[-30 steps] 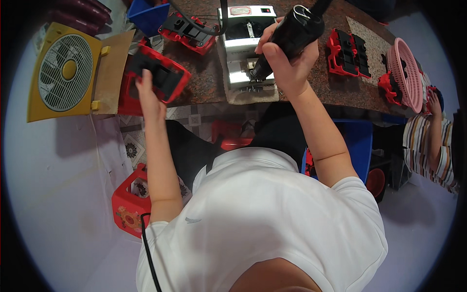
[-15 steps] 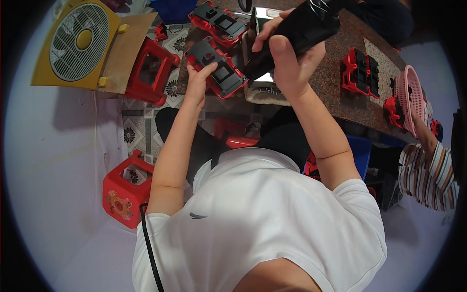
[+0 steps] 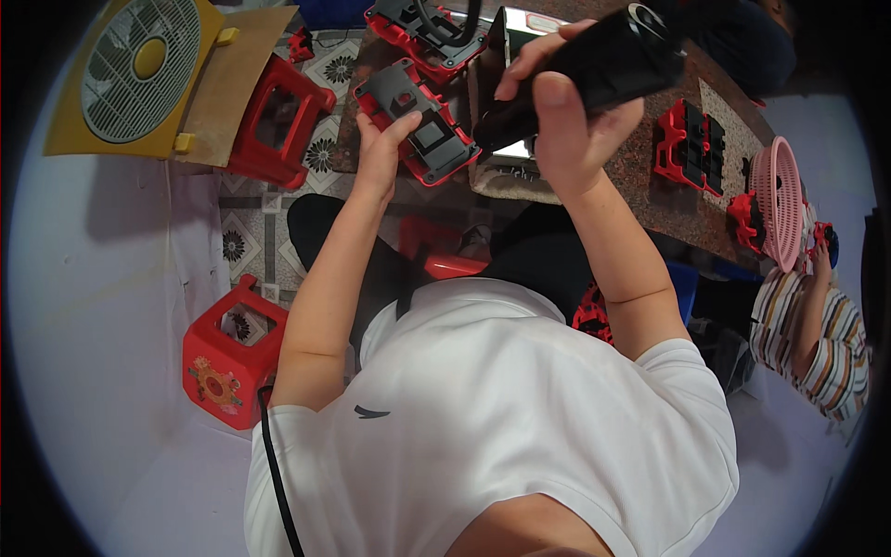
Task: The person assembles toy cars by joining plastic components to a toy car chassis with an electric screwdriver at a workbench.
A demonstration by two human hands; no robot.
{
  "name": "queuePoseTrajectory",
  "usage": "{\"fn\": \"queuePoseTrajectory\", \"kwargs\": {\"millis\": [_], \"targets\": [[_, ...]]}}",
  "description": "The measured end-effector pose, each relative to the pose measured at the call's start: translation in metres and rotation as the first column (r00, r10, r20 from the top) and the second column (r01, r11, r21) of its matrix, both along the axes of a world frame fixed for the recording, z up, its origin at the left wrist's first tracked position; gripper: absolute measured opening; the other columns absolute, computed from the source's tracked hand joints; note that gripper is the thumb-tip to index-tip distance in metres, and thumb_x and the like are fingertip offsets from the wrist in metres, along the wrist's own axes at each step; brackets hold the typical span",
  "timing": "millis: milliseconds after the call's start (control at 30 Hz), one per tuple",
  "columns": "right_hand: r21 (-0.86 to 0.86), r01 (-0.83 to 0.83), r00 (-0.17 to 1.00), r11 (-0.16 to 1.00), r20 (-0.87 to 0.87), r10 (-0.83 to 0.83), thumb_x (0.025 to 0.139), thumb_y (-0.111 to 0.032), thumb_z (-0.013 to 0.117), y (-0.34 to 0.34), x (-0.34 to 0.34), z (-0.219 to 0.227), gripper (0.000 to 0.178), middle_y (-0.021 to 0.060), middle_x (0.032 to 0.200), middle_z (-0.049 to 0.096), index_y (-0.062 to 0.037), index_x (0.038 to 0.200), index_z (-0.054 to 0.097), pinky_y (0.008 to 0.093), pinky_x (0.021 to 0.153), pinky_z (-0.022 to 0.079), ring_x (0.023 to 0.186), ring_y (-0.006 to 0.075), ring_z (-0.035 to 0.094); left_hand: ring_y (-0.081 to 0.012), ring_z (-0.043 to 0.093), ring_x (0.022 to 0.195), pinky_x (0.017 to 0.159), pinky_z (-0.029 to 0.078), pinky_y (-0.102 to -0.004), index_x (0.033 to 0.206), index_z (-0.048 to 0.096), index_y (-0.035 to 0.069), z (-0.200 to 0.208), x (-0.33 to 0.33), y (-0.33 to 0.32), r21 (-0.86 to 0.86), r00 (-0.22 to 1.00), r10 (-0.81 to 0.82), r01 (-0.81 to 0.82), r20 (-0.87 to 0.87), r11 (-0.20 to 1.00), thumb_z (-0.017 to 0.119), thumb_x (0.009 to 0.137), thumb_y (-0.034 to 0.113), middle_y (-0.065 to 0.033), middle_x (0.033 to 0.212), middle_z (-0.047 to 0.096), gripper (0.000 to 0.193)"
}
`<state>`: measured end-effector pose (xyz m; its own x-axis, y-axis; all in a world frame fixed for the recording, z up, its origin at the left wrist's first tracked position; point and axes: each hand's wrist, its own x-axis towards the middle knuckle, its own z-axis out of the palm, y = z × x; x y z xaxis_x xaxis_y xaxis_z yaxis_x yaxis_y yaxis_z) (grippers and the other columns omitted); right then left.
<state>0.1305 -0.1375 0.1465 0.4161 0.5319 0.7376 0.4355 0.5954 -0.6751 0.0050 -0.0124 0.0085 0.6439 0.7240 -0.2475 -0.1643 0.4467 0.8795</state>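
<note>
My left hand [image 3: 380, 160] grips a red-and-black plastic housing [image 3: 401, 85] by its near-left edge, with the thumb on the black face. In my right hand [image 3: 580, 139], the fingers wrap round a thick black electric screwdriver [image 3: 613, 60], held slantwise. Its narrow end points down left to the housing's right corner; I cannot tell whether it touches. Just beyond lies a second red-and-black housing [image 3: 436, 48], with a black cable loop [image 3: 455, 35] hanging over it. A shiny metal box [image 3: 506, 160] stands beside the screwdriver's lower end, partly hidden by my right hand.
More red-and-black housings [image 3: 689, 148] stand on the brown speckled table [image 3: 640, 200]. At right, a co-worker's striped sleeve [image 3: 807, 325] shows near a pink basket [image 3: 778, 204]. Left are a yellow fan [image 3: 139, 70], a red stool [image 3: 278, 121] and another red stool [image 3: 232, 357].
The screwdriver and my right hand have shifted slightly right. The cable loop has dropped lower over the far housing. The co-worker's hand has moved from the basket to a small red-and-black part.
</note>
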Motion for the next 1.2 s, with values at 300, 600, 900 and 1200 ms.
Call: {"fn": "queuePoseTrajectory", "kwargs": {"millis": [300,600,900,1200], "targets": [[0.015,-0.018,1.000,1.000,0.001,0.018,0.089,-0.019,0.063,-0.003,0.005,-0.006,0.040,0.0149,0.081,0.060,0.0038,0.116,0.043,0.0303,0.059,0.052,0.065,0.0196,0.061,-0.0192,0.055,0.106,0.095,0.043,-0.0340,0.121,0.036,0.006,-0.002,0.003,-0.003,0.015,1.000,0.006,-0.006,0.006,1.000,0.071,0.078,0.013,-0.0110,0.115,0.053,0.057],[-0.012,0.015,0.999,1.000,-0.043,-0.016,0.081,-0.007,0.073,0.016,-0.006,0.006,0.027,0.0058,0.073,0.061,-0.0017,0.096,0.051,0.0247,0.055,0.048,0.061,0.0118,0.059,-0.0203,0.054,0.108,0.096,0.043,-0.0340,0.122,0.036,0.006,-0.007,0.004,-0.001,-0.010,1.000,0.010,-0.010,0.023,1.000,0.073,0.077,0.013,-0.0117,0.117,0.052,0.059],[-0.017,-0.066,0.898,0.998,-0.437,0.052,0.083,-0.034,0.074,-0.016,-0.006,0.023,0.051,0.0087,0.078,0.058,-0.0019,0.111,0.047,0.0294,0.057,0.052,0.063,0.0169,0.059,-0.0202,0.053,0.111,0.100,0.039,-0.0338,0.125,0.035,0.003,-0.016,0.003,0.005,0.074,1.000,0.023,-0.023,0.010,0.997,0.073,0.077,0.015,-0.0128,0.119,0.052,0.063],[0.017,0.043,0.999,0.999,-0.010,-0.043,0.079,-0.004,0.073,-0.048,0.029,-0.012,0.033,0.0075,0.075,0.063,0.0012,0.103,0.051,0.0233,0.058,0.048,0.064,0.0121,0.060,-0.0203,0.053,0.109,0.098,0.040,-0.0334,0.121,0.035,0.004,-0.015,0.005,0.004,0.049,0.999,-0.024,0.023,0.025,0.999,0.073,0.078,0.016,-0.0125,0.118,0.052,0.059]]}}
